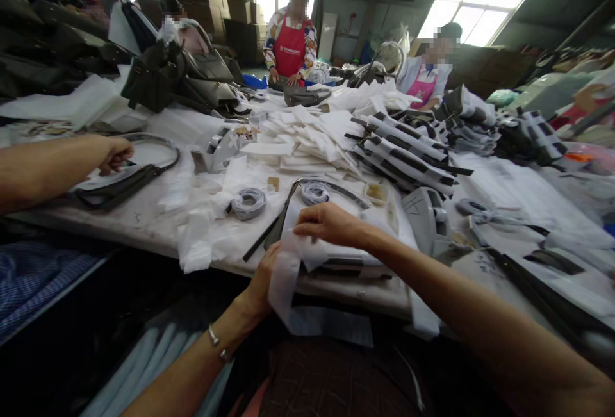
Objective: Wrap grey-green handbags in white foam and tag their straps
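Observation:
My left hand (265, 276), a bangle on its wrist, is closed on a translucent white strip (283, 282) near the table's front edge. The strip hangs below the edge. My right hand (327, 221) is just above and to the right, its fingers pinched together at the strip's upper end. Beneath both hands lies a dark bag piece with white wrapping (343, 253), partly hidden by them. A dark strap (346, 191) curves behind my right hand, around a grey coiled roll (314, 193). Another coiled roll (248, 203) lies to the left.
A neighbour's hand (114, 154) is over a dark bag (120, 188) at the left. White sheets (307, 135) and stacked bag pieces (408, 154) lie ahead. Tape dispensers (218, 148) (425, 218) flank the work area. People stand across the table.

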A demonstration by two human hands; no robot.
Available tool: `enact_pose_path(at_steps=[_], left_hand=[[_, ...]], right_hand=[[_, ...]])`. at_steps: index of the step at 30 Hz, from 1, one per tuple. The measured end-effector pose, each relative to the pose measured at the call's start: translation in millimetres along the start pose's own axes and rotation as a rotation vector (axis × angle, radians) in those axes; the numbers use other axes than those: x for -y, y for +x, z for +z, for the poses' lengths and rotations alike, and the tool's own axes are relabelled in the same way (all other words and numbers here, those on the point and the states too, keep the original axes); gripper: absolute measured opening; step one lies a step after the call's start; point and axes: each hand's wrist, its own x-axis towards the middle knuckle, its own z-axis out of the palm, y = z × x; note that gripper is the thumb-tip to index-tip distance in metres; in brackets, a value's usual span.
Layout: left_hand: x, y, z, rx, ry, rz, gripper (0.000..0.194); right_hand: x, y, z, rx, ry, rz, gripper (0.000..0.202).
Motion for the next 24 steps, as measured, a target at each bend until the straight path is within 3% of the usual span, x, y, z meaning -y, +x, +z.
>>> enact_pose_path(at_steps=[3,5,12,16,19,22,24], left_hand=[[-3,2,-1.3,-0.043,0.130,0.137,0.036],[-6,4,-3.3,-0.065,0.201,0.166,0.043],[-8,3,-5.2,-0.085,0.189,0.134,0.065],[-7,3,-6.5,-0.057,0.166,0.152,0.063],[-5,5,-8.3,-0.076,0.147,0.135,0.066],[-1,7,-11.7,-0.082,0.119,0.106,0.069],[3,8,-14.6,-0.076,0.095,0.081,0.068]], right_hand=[[-36,31,-32,-0.211,-0.370,0.022,0.005],[-55,46,-39,-0.276,-0.525,0.046,0.004],[-91,84,-20,-0.374,-0.578,0.217,0.013],[-87,93,-16,-0.352,-0.620,0.243,0.022],[-76,94,-12,-0.189,-0.651,0.225,0.015],[-54,89,-17,-0.058,-0.698,0.253,0.011],[-28,74,-29,-0.102,-0.742,0.221,0.014]])
